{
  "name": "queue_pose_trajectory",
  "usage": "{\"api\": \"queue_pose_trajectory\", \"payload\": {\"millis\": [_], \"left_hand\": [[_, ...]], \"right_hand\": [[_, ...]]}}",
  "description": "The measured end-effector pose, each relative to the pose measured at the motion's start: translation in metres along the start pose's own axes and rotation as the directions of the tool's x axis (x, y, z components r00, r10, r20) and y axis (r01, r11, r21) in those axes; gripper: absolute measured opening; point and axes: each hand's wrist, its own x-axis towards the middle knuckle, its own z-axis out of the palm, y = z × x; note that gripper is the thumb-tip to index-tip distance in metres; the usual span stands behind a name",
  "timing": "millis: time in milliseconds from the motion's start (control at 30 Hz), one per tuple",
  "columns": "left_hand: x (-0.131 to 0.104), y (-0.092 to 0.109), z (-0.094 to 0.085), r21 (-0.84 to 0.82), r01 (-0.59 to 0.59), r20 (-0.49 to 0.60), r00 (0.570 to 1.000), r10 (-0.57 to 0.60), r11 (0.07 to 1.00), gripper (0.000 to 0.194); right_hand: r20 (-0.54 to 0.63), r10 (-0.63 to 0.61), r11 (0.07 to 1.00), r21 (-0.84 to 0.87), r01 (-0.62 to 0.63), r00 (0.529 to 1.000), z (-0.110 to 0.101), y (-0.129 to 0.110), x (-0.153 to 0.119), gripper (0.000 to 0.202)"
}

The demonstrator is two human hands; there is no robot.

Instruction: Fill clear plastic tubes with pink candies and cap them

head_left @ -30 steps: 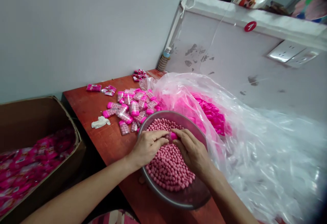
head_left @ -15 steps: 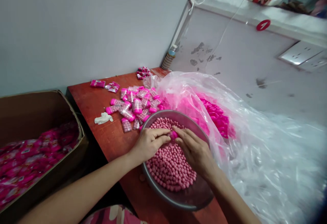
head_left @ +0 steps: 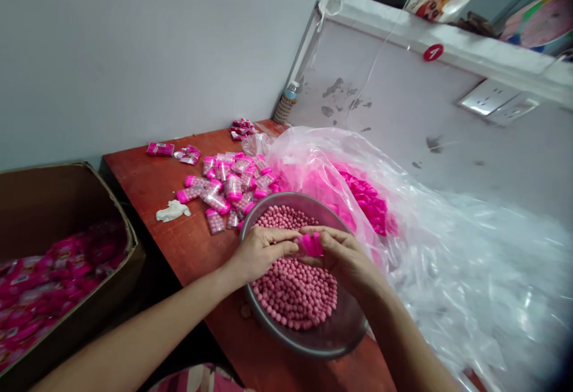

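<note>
Over a grey bowl (head_left: 308, 350) of small pink balls (head_left: 295, 299), both my hands meet at a small clear container with a bright pink cap (head_left: 311, 244). My left hand (head_left: 257, 252) pinches its clear end between thumb and fingers. The fingers of my right hand (head_left: 347, 255) are closed around the pink cap end. Whether balls are inside it I cannot make out. Behind the bowl lies a pile of filled clear containers (head_left: 233, 186) with pink caps.
A clear plastic bag (head_left: 304, 147) with pink caps (head_left: 364, 198) stands right of the pile, beside a large bag of clear pieces (head_left: 470, 278). A cardboard box (head_left: 129, 237) of pink packets is at left. White tissue (head_left: 172, 210) and a bottle (head_left: 286, 102) are on the red table (head_left: 134, 177).
My right hand has turned, its fingers now curled around the cap, and more of the pink cap shows. The view has shifted slightly to the right.
</note>
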Motion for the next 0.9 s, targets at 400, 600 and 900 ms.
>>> {"api": "queue_pose_trajectory", "payload": {"millis": [400,600,900], "left_hand": [[-0.005,0.008,-0.001,0.382,-0.024,-0.055,0.997,0.049,0.924,0.028],[0.000,0.004,0.005,0.388,0.000,-0.160,0.985,0.068,0.921,0.022],[0.012,-0.004,0.006,0.275,0.008,-0.377,0.921,0.100,0.961,0.025]], "right_hand": [[-0.024,0.127,0.975,0.189,-0.121,0.992,0.027,0.019,0.016,0.013],[-0.040,0.019,0.977,0.213,-0.010,0.999,0.033,0.027,0.017,0.021],[-0.083,-0.511,0.706,-0.609,0.362,0.856,0.040,0.015,0.016,0.027]]}}
